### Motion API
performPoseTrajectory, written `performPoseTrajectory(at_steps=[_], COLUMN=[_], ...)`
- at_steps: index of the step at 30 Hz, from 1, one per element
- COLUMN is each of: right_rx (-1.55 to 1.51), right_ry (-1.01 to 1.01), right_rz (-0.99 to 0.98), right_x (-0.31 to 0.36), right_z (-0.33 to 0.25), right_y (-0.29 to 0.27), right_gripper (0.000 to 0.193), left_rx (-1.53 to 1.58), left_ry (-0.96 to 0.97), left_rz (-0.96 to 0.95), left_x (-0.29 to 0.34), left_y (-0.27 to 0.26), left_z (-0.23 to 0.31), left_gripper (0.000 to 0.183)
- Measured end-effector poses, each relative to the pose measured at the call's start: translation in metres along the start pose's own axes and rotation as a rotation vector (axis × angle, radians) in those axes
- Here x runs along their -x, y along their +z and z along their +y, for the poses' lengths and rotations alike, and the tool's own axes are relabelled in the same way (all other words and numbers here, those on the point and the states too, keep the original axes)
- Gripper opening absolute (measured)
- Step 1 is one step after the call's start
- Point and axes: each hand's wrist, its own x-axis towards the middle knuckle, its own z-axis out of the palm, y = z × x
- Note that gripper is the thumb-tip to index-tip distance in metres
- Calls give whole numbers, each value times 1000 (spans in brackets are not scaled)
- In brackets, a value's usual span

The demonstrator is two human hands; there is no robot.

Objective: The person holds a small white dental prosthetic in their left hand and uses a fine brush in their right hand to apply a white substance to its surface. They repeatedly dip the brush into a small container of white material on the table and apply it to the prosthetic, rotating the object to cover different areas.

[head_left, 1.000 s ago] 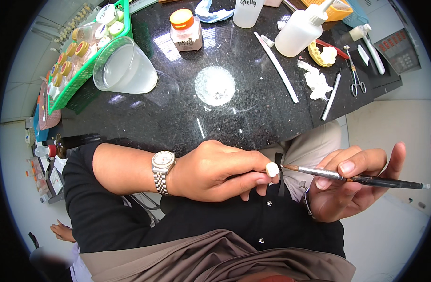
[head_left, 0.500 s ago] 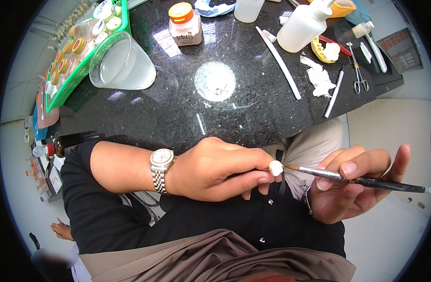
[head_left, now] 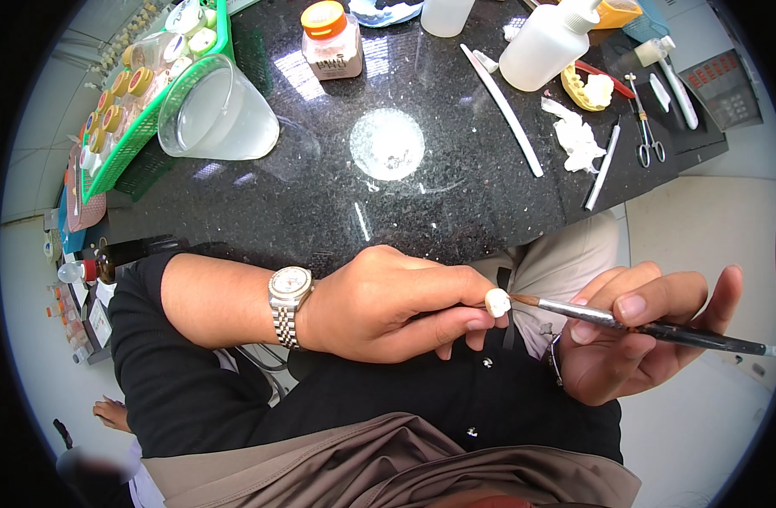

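White tooth (head_left: 497, 303) pinched in your left hand (head_left: 388, 296), brush (head_left: 593, 315) clamped in your right hand (head_left: 608, 362), bristles (head_left: 526, 300) just right of it, dark table (head_left: 312, 199) far side.

Beyond the left hand (head_left: 384, 300), the middle of the tabletop (head_left: 299, 207) lies open for passage. A cup (head_left: 223, 118) and green basket (head_left: 127, 159) obstruct its left; a white bottle (head_left: 540, 55) and scissors (head_left: 643, 118), its right.
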Motion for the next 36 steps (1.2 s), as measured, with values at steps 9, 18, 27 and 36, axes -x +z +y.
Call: performPoseTrajectory(at_steps=[9, 18, 27, 36], right_rx=[1, -24, 1, -4], right_ry=[-4, -29, -24, -44], right_rz=[-35, -79, -88, -105], right_x=[-3, -4, -4, -4], right_z=[-2, 0, -2, 0], right_y=[2, -1, -2, -3], right_gripper=[66, 64, 63, 62], left_rx=[2, -1, 2, 1], left_ry=[1, -5, -1, 1], left_rz=[1, -2, -7, -4], left_x=[0, 0, -1, 0], left_y=[0, 0, -1, -1], left_z=[0, 1, 1, 0], left_gripper=[17, 18, 18, 18])
